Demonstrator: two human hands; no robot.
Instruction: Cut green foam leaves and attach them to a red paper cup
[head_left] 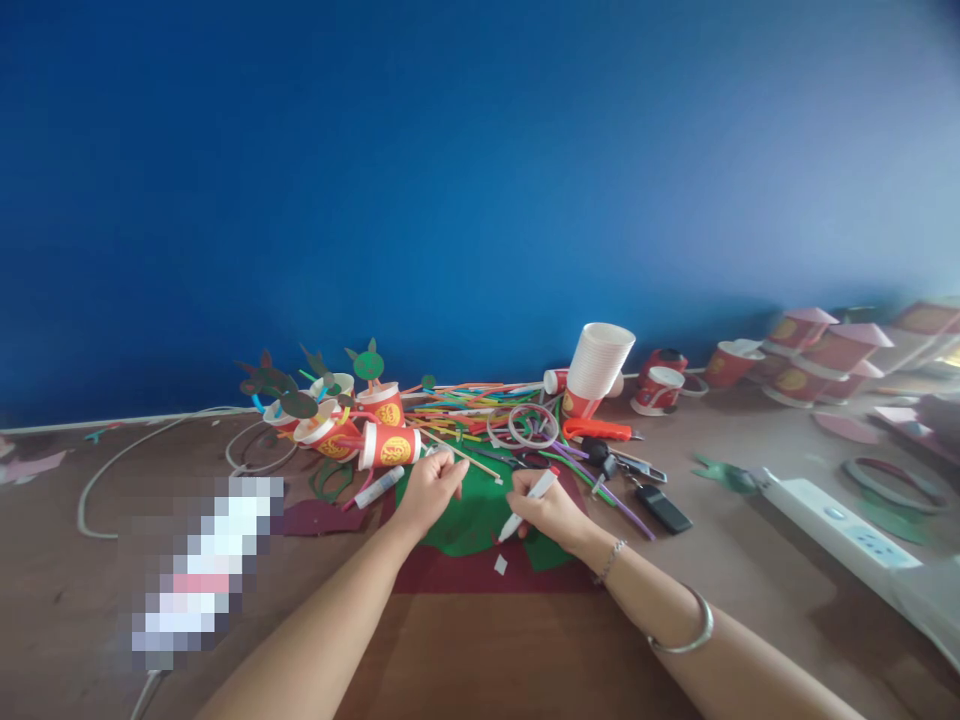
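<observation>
My right hand (546,510) is closed around a white marker with red ends (531,503), its red tip pointing down at the green paper. My left hand (431,490) rests on the left part of that green paper (472,520), fingers curled in; whether they hold anything is hidden. Beneath the green sheet lies a dark red sheet (450,575). A small white paper piece (501,565) sits on the red sheet, below the marker tip. Just past my left hand, a thin pale stick (472,462) lies across the green paper.
Red-and-white paper cups (390,447) with green cutouts stand to the left. Coloured sticks (465,405) are piled behind. A tall cup stack (600,360), an orange cutter (598,430) and a black key fob (663,508) lie right, before a white power strip (840,525).
</observation>
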